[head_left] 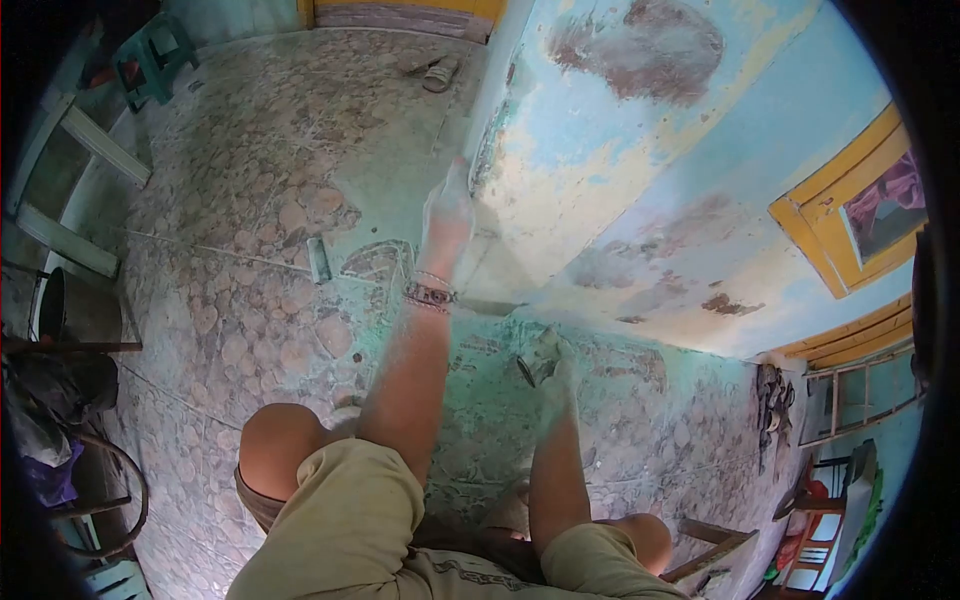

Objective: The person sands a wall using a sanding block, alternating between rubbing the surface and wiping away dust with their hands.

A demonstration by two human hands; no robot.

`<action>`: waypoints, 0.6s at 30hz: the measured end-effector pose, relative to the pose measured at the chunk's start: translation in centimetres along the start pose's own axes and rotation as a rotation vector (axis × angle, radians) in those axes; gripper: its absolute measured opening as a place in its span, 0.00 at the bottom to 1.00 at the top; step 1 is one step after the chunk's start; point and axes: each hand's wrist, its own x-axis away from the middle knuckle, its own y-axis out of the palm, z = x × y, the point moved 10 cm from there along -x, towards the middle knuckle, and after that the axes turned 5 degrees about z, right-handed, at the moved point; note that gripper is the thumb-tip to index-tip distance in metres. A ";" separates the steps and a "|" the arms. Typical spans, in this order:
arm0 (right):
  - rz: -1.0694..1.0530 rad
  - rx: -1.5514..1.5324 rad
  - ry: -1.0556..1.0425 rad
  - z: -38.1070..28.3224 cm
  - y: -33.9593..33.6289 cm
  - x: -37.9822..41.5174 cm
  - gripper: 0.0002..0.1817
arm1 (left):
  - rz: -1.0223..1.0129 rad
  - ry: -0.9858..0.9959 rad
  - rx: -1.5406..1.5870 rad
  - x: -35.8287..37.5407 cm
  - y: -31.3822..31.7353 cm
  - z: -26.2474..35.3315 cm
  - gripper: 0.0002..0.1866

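My left hand [449,207], pale with dust and wearing a beaded bracelet [429,295] at the wrist, is at the lower edge of the peeling wall [600,190], by its corner. Its fingers are turned away, so their grip is hidden. My right hand [558,362], also dusty, is low over the floor near the wall's foot. Its fingers are curled on a small dark, thin tool [526,371] whose kind I cannot make out. A small pale rectangular block [319,260] lies on the floor left of my left arm.
Greenish dust covers the patterned floor [240,330] along the wall. A green stool [155,60] and sandals [439,74] are at the back. On the left are a dark bucket [85,310] and a black bag [60,385]. A yellow-framed window [810,205] and a ladder-like rack [865,400] are on the right.
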 end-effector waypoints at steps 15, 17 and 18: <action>0.051 0.092 0.016 1.1 0.0 -0.4 0.12 | 0.073 -0.075 0.483 -3.7 -5.7 14.4 0.24; 0.105 0.123 0.012 0.2 2.0 2.6 0.14 | 0.206 0.084 0.499 -4.2 -6.8 15.8 0.25; 0.060 0.128 0.001 0.5 1.3 1.9 0.13 | 0.260 0.081 0.479 -3.7 -6.8 15.2 0.26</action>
